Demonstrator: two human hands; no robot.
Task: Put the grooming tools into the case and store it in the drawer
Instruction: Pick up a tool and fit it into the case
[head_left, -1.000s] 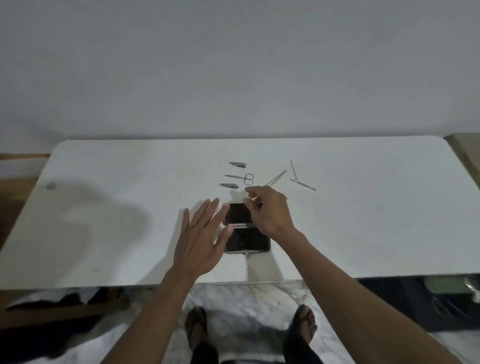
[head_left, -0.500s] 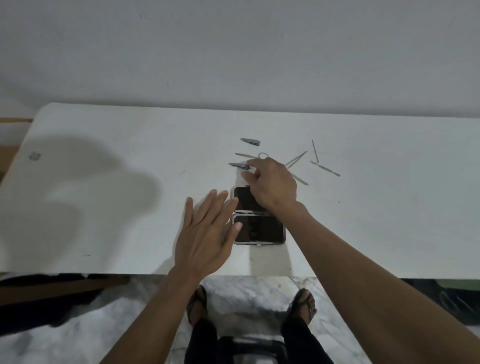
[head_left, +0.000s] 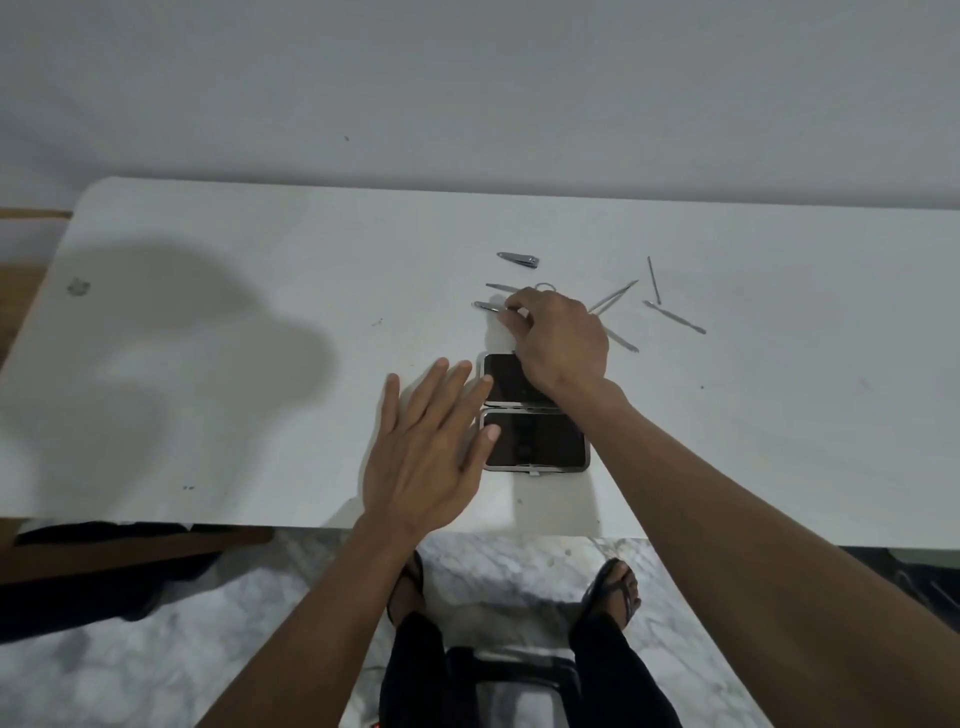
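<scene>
My right hand curls its fingertips onto the nail clipper, lying crosswise just beyond the open case; whether it's gripped, I cannot tell. My left hand rests flat, steadying the case's left edge.

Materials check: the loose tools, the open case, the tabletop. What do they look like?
Loose tools, e.g. the nail clipper and the thin pick: probably bare metal, grey with a dull sheen.
Open case: dark, glossy lining with a thin silvery rim that looks like metal; shell material not visible.
Tabletop: white, smooth and matte, perhaps laminate or painted board; cannot tell which.
</scene>
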